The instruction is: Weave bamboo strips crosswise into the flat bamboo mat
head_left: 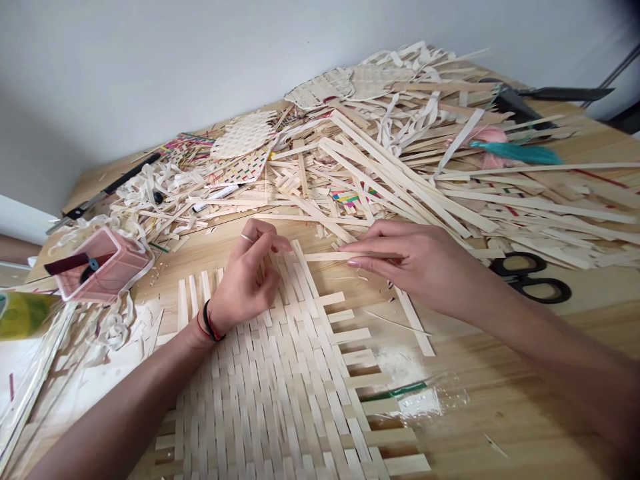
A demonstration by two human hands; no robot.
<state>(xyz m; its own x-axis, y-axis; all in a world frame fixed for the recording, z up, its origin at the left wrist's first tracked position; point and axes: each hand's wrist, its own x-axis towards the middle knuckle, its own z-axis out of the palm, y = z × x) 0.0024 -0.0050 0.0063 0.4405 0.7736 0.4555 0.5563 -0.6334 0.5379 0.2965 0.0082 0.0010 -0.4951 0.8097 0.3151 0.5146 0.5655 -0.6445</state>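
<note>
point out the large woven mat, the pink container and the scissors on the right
Woven mat (270, 393): head view, middle of its weave
Pink container (113, 280): head view, side wall
Scissors (543, 279): head view, lower handle loop's edge

A plain pale wall (200, 60), shadowed toward the left, rises behind a light wood-grained table (590, 333).

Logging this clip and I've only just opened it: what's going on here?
A person has both hands on weaving work at a wooden table. The right hand pinches a loose strip, its far end pointing at the upper part of a woven mat. The left hand is curled over that part; whether it grips anything is unclear. Strip ends jut from the mat's edges. Scissors lie to the right, a pink container to the left.
</note>
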